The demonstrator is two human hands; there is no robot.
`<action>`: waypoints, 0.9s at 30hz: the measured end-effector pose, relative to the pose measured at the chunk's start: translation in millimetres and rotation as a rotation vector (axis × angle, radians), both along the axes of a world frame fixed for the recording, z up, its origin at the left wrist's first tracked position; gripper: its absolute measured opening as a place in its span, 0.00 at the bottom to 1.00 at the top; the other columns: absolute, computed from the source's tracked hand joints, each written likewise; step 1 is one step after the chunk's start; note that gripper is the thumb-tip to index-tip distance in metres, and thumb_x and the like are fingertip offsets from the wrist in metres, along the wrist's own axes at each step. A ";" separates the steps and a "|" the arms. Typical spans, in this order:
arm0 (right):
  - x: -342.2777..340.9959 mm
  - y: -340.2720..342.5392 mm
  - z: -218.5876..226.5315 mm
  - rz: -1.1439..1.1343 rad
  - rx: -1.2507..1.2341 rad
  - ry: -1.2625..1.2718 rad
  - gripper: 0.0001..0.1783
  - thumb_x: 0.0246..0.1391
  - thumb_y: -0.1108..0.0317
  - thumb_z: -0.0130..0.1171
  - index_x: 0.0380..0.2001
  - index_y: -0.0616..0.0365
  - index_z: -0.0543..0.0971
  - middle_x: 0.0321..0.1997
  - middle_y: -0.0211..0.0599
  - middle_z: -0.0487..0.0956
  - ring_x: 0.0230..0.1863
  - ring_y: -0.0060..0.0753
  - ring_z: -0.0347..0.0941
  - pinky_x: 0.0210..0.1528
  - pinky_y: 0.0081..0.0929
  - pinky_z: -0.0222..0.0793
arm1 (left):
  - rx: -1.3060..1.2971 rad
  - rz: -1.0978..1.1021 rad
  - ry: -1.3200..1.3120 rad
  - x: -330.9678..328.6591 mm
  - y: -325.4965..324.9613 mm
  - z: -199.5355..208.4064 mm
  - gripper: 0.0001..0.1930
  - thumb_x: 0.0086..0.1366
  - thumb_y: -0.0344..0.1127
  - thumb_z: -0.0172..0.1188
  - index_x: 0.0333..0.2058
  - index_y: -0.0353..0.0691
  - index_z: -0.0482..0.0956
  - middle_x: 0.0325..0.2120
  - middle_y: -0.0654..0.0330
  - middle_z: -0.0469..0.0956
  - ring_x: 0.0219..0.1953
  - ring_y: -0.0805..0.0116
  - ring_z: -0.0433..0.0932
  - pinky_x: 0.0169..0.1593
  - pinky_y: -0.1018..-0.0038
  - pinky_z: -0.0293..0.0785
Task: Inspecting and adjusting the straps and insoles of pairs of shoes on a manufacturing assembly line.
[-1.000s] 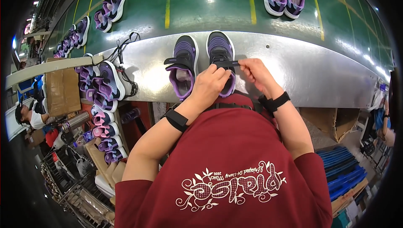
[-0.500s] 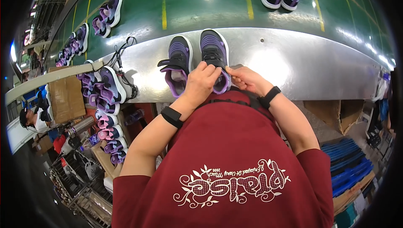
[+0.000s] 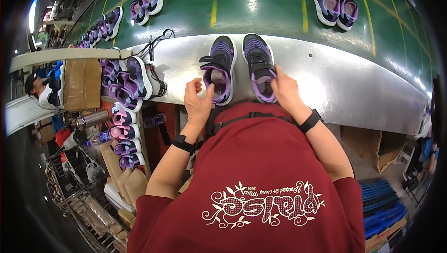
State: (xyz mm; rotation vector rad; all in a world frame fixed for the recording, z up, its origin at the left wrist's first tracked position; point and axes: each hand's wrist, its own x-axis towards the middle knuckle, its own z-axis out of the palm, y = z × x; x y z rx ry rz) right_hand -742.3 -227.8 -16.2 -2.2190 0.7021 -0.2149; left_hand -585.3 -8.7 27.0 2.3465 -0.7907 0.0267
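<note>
Two black-and-purple sneakers with white soles stand side by side on the metal ledge before me, toes pointing away. On the left sneaker point(image 3: 223, 50), the black strap point(image 3: 210, 61) sticks out past the shoe's left side. The strap of the right sneaker point(image 3: 257, 50) lies across its top. My left hand point(image 3: 198, 101) is beside the left sneaker's opening, thumb at the collar and fingers apart from it, holding nothing. My right hand point(image 3: 285, 87) grips the right side of the right sneaker near its collar; some fingertips are hidden.
Beyond the metal ledge point(image 3: 335, 80) runs a green belt point(image 3: 260, 10) with yellow lines, carrying another sneaker pair point(image 3: 333, 6) at right and several more at left. More sneakers point(image 3: 128, 80) crowd the left end, near black cords point(image 3: 156, 43), a pale bar point(image 3: 60, 57) and a cardboard box point(image 3: 83, 83).
My left hand has left the right sneaker's strap and moved left to the left sneaker. My right hand remains at the right sneaker. The whole view has shifted.
</note>
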 end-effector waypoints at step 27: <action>91.9 50.4 43.2 0.265 0.199 -0.038 0.29 0.51 0.68 0.54 0.58 0.64 0.64 0.29 0.61 0.77 0.37 0.65 0.73 0.39 0.49 0.67 | -0.245 -0.250 0.173 41.0 -31.9 11.7 0.14 0.49 0.28 0.59 0.37 0.36 0.80 0.39 0.53 0.74 0.44 0.50 0.72 0.47 0.62 0.70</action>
